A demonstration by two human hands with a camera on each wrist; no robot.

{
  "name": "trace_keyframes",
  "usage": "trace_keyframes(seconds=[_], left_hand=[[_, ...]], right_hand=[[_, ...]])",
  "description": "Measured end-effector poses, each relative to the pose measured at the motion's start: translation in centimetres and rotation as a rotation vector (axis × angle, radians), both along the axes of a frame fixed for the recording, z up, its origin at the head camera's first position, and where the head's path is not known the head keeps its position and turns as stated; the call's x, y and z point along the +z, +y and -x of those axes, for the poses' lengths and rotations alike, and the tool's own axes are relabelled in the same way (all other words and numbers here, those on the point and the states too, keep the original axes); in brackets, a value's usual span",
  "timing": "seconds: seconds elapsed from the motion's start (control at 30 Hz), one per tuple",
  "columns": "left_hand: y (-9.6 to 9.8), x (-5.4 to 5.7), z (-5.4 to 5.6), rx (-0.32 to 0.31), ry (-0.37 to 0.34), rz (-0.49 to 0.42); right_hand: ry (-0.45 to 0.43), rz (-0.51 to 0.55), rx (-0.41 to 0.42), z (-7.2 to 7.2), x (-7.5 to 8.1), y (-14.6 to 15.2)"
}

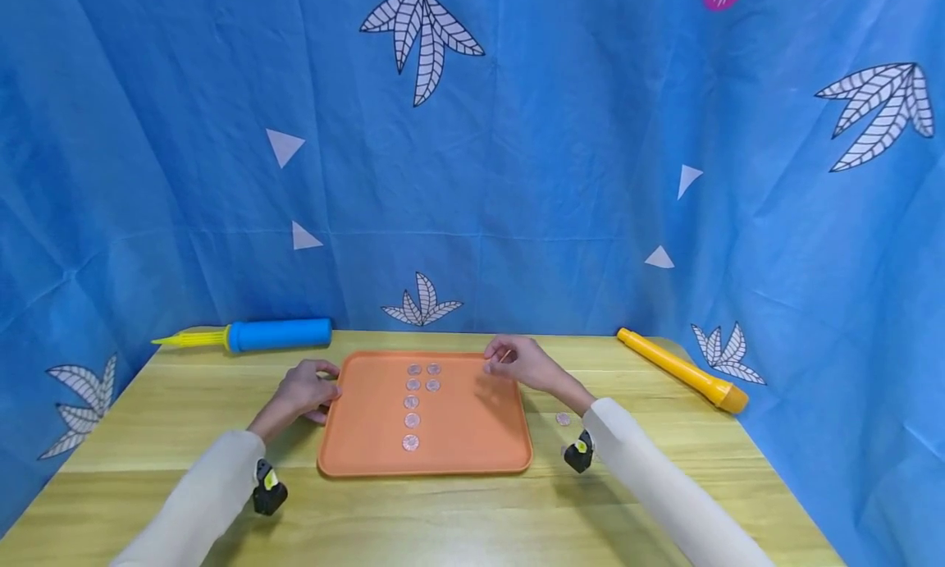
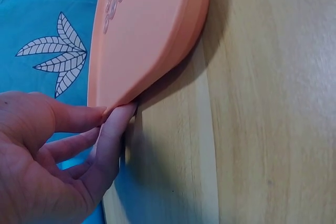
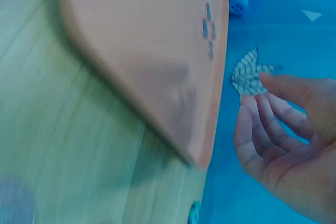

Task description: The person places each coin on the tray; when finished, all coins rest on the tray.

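An orange tray [image 1: 369, 427] lies on the wooden table with several silver coins [image 1: 411, 420] on it, one long column and a short second column at the far end. My left hand [image 1: 304, 390] pinches the tray's left rim; in the left wrist view the thumb lies on top and the fingers [image 2: 111, 135] underneath. Over the tray's far right corner hovers my right hand [image 1: 526, 363], fingers loosely bent. In the right wrist view its thumb and fingertips [image 3: 244, 124] stand apart, with no coin visible between them.
To the right of the tray, a loose coin [image 1: 563, 419] lies on the table, near the right wrist camera [image 1: 579, 452]. A blue and yellow hand pump [image 1: 280, 335] is at the back left, a yellow microphone-shaped stick [image 1: 679, 368] at the back right. Blue cloth [image 1: 561, 140] hangs behind.
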State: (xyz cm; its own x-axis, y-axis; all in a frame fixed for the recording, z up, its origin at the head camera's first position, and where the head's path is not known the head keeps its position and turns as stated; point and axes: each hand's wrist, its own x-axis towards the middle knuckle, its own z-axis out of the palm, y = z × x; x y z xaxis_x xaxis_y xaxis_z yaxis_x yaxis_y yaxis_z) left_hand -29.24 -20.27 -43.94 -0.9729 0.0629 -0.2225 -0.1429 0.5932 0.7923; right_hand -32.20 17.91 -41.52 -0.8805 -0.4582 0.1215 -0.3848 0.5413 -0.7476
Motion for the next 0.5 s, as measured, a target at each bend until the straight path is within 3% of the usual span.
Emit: trace_keyframes(seconds=[0.5], left_hand=[[0.0, 0.1, -0.1, 0.016, -0.017, -0.006]], right_hand=[[-0.029, 0.017, 0.046, -1.4, 0.1, 7.0]])
